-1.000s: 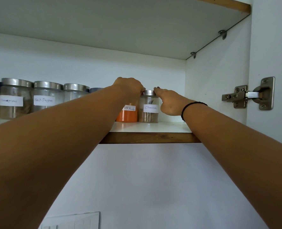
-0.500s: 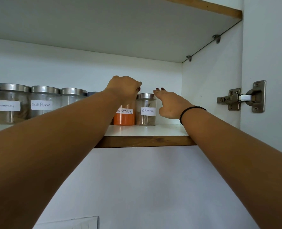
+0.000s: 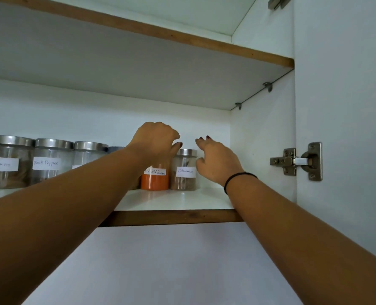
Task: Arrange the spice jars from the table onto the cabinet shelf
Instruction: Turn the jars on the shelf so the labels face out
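An orange red chilli powder jar (image 3: pixel 155 182) and a brown cinnamon jar (image 3: pixel 183 179) with a steel lid stand side by side on the white cabinet shelf (image 3: pixel 178 202). My left hand (image 3: pixel 155 140) hovers at the chilli jar's top and hides its lid. Its fingers are loosely curled, with the tips above lid height. To the right of the cinnamon jar is my right hand (image 3: pixel 218 161), fingers spread and off the jar. No table is in view.
More steel-lidded jars line the shelf to the left, among them a black pepper jar (image 3: pixel 48 164). Bare shelf lies between the cinnamon jar and the cabinet's right wall (image 3: pixel 262 139). A door hinge (image 3: pixel 297 161) sits on the right. Another shelf (image 3: pixel 160 34) is overhead.
My right hand has come off the cinnamon jar's lid and drawn back to the right. My left hand has risen slightly over the chilli jar. The view has tilted upward.
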A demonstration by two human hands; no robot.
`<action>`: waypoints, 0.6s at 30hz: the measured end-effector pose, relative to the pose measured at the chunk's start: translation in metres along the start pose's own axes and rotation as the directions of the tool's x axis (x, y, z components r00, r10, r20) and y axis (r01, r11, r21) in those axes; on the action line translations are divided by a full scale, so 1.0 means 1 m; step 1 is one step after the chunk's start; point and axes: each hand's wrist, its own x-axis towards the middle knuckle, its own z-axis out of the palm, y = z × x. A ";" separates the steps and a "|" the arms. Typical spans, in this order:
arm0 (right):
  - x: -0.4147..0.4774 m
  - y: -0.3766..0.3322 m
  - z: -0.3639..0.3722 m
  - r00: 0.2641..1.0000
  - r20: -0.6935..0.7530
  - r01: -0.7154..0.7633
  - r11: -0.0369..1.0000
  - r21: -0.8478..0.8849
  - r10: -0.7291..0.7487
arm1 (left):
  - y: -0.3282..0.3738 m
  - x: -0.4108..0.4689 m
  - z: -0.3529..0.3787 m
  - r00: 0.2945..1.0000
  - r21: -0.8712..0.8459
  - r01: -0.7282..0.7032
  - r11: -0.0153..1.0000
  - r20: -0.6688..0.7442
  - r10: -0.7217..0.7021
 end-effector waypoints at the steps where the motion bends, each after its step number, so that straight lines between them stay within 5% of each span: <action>1: -0.001 -0.001 -0.002 1.000 -0.016 0.007 1.000 0.023 -0.007 | 0.001 -0.002 -0.005 1.000 0.001 0.000 1.000 -0.028 0.000; 4: -0.006 -0.008 -0.009 0.995 -0.100 0.025 0.993 0.119 -0.014 | 0.004 -0.012 -0.022 0.998 -0.014 -0.012 1.000 -0.054 0.011; 8: -0.024 -0.025 -0.021 0.981 -0.183 0.096 0.979 0.178 -0.063 | -0.002 -0.031 -0.054 0.994 -0.244 0.044 0.969 -0.084 -0.066; 18: -0.079 -0.062 -0.060 0.925 -0.236 0.321 0.945 0.060 -0.299 | -0.029 -0.077 -0.136 0.989 -0.188 0.133 0.973 -0.032 -0.142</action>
